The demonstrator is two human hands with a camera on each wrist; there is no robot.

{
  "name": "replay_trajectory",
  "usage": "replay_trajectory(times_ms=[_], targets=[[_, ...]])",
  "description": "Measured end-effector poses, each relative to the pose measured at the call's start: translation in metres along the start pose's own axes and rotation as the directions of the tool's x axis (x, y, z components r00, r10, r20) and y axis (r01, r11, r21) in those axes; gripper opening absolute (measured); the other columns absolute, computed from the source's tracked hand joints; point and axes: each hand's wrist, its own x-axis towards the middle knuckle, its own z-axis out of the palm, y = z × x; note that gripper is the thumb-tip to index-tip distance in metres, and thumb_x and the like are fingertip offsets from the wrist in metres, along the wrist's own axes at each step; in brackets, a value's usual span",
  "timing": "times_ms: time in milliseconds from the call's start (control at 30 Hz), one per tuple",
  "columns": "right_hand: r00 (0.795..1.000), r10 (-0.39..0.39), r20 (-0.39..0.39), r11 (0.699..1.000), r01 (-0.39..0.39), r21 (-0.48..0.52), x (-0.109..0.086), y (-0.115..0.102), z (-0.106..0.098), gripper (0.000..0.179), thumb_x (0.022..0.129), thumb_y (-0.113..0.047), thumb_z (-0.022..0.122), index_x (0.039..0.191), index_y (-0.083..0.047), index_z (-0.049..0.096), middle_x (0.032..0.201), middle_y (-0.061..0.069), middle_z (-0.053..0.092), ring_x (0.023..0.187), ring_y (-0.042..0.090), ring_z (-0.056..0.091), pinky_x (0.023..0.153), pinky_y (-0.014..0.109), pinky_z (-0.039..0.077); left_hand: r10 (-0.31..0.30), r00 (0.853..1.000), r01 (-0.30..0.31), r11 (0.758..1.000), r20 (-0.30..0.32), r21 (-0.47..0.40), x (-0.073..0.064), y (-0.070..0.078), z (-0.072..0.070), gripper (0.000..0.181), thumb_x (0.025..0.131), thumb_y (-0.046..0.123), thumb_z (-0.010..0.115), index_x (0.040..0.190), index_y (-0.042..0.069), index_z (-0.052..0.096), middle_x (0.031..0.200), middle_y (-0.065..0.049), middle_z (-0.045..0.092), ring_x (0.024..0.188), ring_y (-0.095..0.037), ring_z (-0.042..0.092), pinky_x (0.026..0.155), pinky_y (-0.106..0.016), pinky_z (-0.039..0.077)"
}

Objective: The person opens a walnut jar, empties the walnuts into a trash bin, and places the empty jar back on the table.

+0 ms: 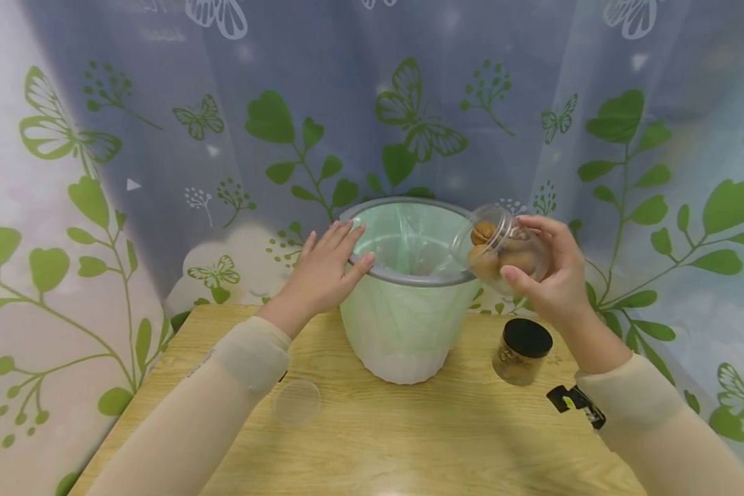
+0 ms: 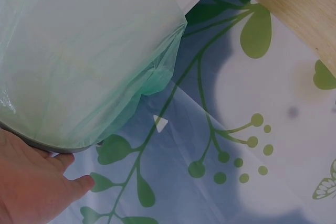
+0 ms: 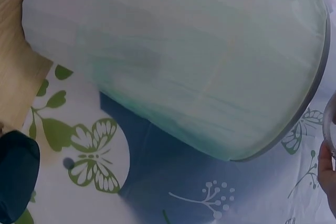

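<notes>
My right hand (image 1: 552, 275) grips a clear plastic jar (image 1: 536, 251), tipped with its mouth toward the bin's right rim. Inside it are round brown things that look like walnuts (image 1: 485, 233). The white bin (image 1: 403, 344) wears a thin green bag (image 1: 409, 296) under a grey rim ring (image 1: 418, 279). On the left side of that rim rests my left hand (image 1: 325, 272), its fingers extended. The left wrist view shows the left hand (image 2: 37, 182) at the rim; the right wrist view catches only part of the right hand (image 3: 326, 179) and the jar's edge.
A second jar with a black lid (image 1: 522, 351) stands on the wooden table (image 1: 372, 441), right of the bin. A clear round lid (image 1: 297, 402) lies flat near my left sleeve. Behind the bin hangs a leaf-and-butterfly curtain (image 1: 335, 62).
</notes>
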Motion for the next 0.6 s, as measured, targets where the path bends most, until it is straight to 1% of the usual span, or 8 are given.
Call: replay_trajectory(times_ms=[167, 300, 333, 467, 600], targets=[[1.0, 0.008, -0.011, 0.998, -0.009, -0.063, 0.011, 0.002, -0.005, 0.062, 0.077, -0.009, 0.083, 0.128, 0.011, 0.054, 0.124, 0.007, 0.062, 0.116, 0.021, 0.059, 0.087, 0.02, 0.051, 0.0, 1.0, 0.0, 1.0, -0.003, -0.003, 0.0, 0.0, -0.001, 0.075, 0.103, 0.066, 0.018, 0.163, 0.021, 0.015, 0.168, -0.006, 0.012, 0.154, -0.026, 0.004, 0.12, -0.056, -0.001], [0.999, 0.032, -0.004, 0.996, -0.032, -0.082, 0.02, 0.003, -0.009, 0.061, 0.076, -0.001, 0.08, 0.129, 0.012, 0.053, 0.124, 0.006, 0.062, 0.115, 0.02, 0.059, 0.083, 0.018, 0.051, 0.002, 1.0, -0.002, 1.0, -0.009, 0.003, 0.0, 0.0, -0.002, 0.076, 0.102, 0.067, 0.017, 0.162, 0.02, 0.015, 0.168, -0.006, 0.012, 0.154, -0.026, 0.004, 0.12, -0.057, 0.0], [0.999, 0.038, -0.001, 0.995, -0.038, -0.091, 0.022, 0.004, -0.01, 0.06, 0.076, 0.0, 0.079, 0.129, 0.013, 0.053, 0.125, 0.006, 0.062, 0.116, 0.02, 0.059, 0.085, 0.018, 0.051, 0.002, 1.0, -0.002, 1.0, -0.009, 0.001, 0.0, 0.0, -0.003, 0.076, 0.102, 0.067, 0.017, 0.162, 0.02, 0.016, 0.168, -0.006, 0.012, 0.154, -0.026, 0.004, 0.12, -0.056, 0.0], [0.996, 0.089, 0.015, 0.988, -0.087, -0.126, 0.027, 0.004, -0.013, 0.059, 0.075, 0.007, 0.076, 0.13, 0.011, 0.054, 0.126, 0.004, 0.062, 0.119, 0.019, 0.056, 0.088, 0.018, 0.049, 0.001, 1.0, -0.001, 1.0, -0.001, -0.006, 0.0, 0.001, -0.003, 0.075, 0.103, 0.065, 0.018, 0.162, 0.02, 0.015, 0.168, -0.007, 0.012, 0.154, -0.027, 0.005, 0.12, -0.055, -0.002], [0.988, 0.151, 0.041, 0.98, -0.144, -0.136, 0.03, 0.005, -0.016, 0.058, 0.076, 0.014, 0.072, 0.131, 0.007, 0.055, 0.128, 0.005, 0.06, 0.12, 0.02, 0.053, 0.085, 0.019, 0.049, 0.003, 1.0, -0.003, 1.0, -0.002, -0.003, 0.0, 0.0, -0.001, 0.073, 0.104, 0.063, 0.021, 0.162, 0.02, 0.016, 0.167, -0.007, 0.013, 0.154, -0.028, 0.006, 0.12, -0.056, -0.001]])
